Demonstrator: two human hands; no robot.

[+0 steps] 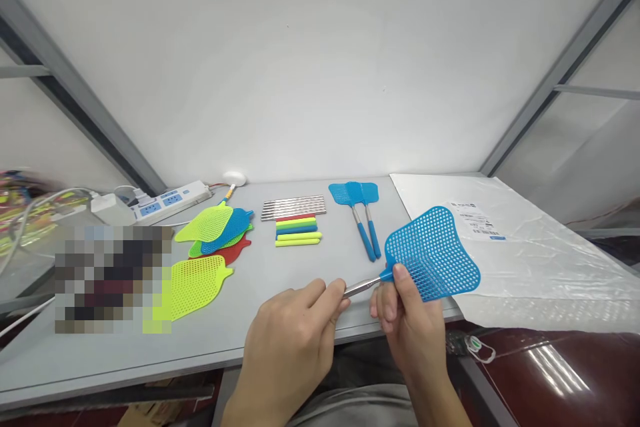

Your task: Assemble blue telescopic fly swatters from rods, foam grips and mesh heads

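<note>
A blue fly swatter (433,253) with a mesh head and a silver metal rod is held between my two hands above the table's front edge. My left hand (295,337) is closed around the rod; any grip at that end is hidden inside it. My right hand (413,330) pinches the neck of the blue head, thumb on top. Beyond them lie two assembled blue fly swatters (361,217), their heads overlapping. Silver rods (293,207) lie in a row at the table's middle, with several coloured handle grips (299,230) just in front.
Loose swatter heads in yellow-green, blue, green and red (215,227) are piled at left, another yellow-green head (197,285) nearer. A power strip (170,203) with plugs stands behind. A white plastic bag (540,253) with a label covers the right side. A blurred-out patch (110,280) hides the left front.
</note>
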